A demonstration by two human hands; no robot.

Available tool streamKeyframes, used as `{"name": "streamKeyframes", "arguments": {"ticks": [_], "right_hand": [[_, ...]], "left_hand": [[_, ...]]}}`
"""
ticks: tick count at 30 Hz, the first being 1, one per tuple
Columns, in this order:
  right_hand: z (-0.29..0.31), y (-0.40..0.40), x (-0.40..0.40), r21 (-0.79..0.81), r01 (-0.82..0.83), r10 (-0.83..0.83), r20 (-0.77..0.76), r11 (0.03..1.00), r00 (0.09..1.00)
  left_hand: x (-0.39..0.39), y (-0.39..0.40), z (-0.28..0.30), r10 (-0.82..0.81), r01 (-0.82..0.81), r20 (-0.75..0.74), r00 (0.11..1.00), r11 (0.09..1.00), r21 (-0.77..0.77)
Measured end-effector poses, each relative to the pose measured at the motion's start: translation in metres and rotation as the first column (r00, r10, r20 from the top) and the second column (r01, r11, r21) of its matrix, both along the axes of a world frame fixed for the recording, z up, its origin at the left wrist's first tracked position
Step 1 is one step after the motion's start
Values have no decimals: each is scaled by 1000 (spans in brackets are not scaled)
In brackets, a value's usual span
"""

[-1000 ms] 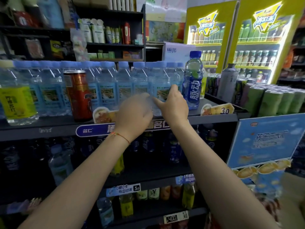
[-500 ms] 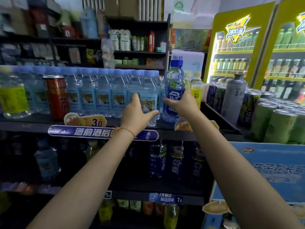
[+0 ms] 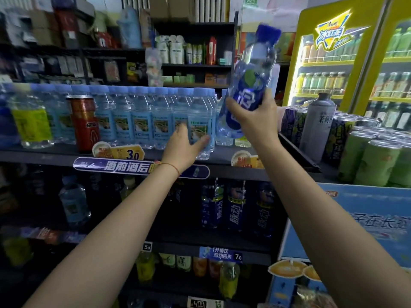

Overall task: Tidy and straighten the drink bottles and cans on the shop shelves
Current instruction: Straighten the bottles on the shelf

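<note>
My right hand (image 3: 255, 123) grips a blue drink bottle (image 3: 253, 74) round its lower half and holds it tilted above the right end of the top shelf (image 3: 55, 155). A row of small water bottles (image 3: 142, 121) with light blue caps stands along that shelf. With spread fingers, my left hand (image 3: 184, 147) touches the front water bottle (image 3: 201, 123) at the row's right end. A red can (image 3: 84, 123) stands among the water bottles at the left, beside a yellow-labelled bottle (image 3: 31, 123).
Green cans (image 3: 375, 161) and a grey bottle (image 3: 318, 125) fill a stand to the right. Matching blue bottles (image 3: 235, 207) stand on the shelf below, and yellow and orange drinks (image 3: 184, 265) lower down. Lit yellow coolers (image 3: 333, 63) stand behind, dark goods shelves (image 3: 195, 54) at the back.
My right hand has lifted the blue bottle off the shelf and tilted it. My left hand has shifted right along the water bottles. The camera has moved closer.
</note>
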State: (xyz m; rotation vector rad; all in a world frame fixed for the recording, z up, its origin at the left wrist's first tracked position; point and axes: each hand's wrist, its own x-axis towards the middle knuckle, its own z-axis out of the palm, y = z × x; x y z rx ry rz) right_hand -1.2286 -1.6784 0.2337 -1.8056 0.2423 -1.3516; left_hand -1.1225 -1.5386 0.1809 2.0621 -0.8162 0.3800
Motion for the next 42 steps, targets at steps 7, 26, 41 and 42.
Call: {"name": "streamKeyframes", "arguments": {"ticks": [7,26,41,42], "right_hand": [[-19,79,-7,93,-333,339,-62,938,939],[-234,331,174,156,-617,560,-627,771,541],[-265,370,316,170,-101,192,-702,980,686],[-268,369,321,190,-113,215,-698,975,683]], "left_hand": [[-23,72,3,-207,76,-173,963,825,-561],[105,337,-188,25,-257,-547,837,900,-353],[321,401,-219,152,-273,-441,884,935,-226],[329,395,-217,141,-252,-440,887,946,-204]]}}
